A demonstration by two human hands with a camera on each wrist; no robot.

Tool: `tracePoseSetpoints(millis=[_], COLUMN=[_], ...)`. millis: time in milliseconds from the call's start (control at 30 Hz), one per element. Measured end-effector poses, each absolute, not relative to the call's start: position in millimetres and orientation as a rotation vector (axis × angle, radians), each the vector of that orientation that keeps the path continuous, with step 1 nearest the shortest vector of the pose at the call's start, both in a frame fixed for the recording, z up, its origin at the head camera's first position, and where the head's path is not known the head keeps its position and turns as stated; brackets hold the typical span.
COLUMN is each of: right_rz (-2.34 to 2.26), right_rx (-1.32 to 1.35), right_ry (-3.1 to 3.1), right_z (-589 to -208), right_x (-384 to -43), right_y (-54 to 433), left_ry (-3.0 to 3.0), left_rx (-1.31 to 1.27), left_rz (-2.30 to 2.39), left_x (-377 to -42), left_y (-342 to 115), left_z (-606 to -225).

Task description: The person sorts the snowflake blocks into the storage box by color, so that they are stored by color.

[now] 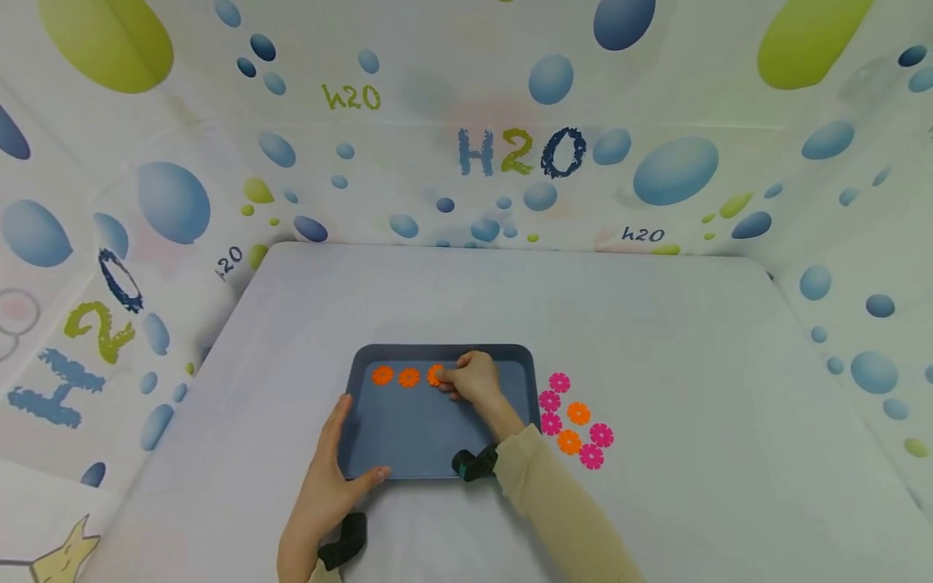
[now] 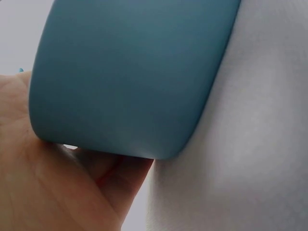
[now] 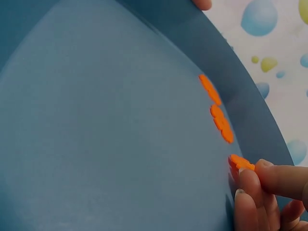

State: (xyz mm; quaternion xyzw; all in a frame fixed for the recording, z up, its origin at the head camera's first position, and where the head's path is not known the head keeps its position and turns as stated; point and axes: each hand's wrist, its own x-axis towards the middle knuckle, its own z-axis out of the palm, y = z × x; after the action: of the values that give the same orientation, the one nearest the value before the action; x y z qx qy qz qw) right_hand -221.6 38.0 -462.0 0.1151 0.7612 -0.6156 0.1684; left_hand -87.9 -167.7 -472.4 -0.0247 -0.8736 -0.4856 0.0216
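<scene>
A blue-grey tray (image 1: 415, 437) lies in the middle of the table. Inside it, along the far wall, two orange flower-shaped pieces (image 1: 382, 375) (image 1: 409, 377) sit side by side. My right hand (image 1: 477, 379) reaches over the tray and pinches a third orange flower piece (image 3: 240, 162) between thumb and fingertips, just right of those two, low over the tray floor. At the near left corner my left hand (image 1: 328, 470) rests against the tray, its fingers stretched along the left wall and its thumb at the front rim. The left wrist view shows the tray's outer wall (image 2: 125, 86) against that hand.
Right of the tray lie several pink flower pieces (image 1: 559, 382) and two orange flower pieces (image 1: 578, 413) (image 1: 569, 442), flat on the white table (image 1: 700, 389). Patterned cloth walls (image 1: 408, 154) stand behind and at both sides. Dark wrist cameras (image 1: 474, 464) sit on both wrists.
</scene>
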Motion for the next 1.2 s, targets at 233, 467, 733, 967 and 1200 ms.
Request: tracePoseSetpoints(millis=[233, 467, 733, 967, 1200], right_rz=[-1.764, -1.747, -1.848, -1.912, -1.965], right_rx=[0.339, 0.346, 0.304, 0.236, 0.043], right_ry=[2.155, 2.17, 1.989, 1.907, 1.916], right_z=[-463.7, -462.7, -462.2, -456.8, -443.0], right_x=[-223.7, -226.3, -225.7, -225.3, -219.9], right_y=[38.3, 40.9, 43.9, 47.9, 62.6], left_ry=[-2.701, -2.692, -2.703, -2.703, -2.698], left_rx=[-0.086, -0.104, -0.084, -0.092, -0.086], left_rz=[-1.499, -1.514, -1.497, -1.509, -1.505], left_x=[-88.0, -89.4, -86.9, -87.6, -87.5], left_y=[-167.8, -167.3, -168.3, -167.2, -167.1], left_z=[-473.4, -474.2, -472.9, -473.8, -473.3])
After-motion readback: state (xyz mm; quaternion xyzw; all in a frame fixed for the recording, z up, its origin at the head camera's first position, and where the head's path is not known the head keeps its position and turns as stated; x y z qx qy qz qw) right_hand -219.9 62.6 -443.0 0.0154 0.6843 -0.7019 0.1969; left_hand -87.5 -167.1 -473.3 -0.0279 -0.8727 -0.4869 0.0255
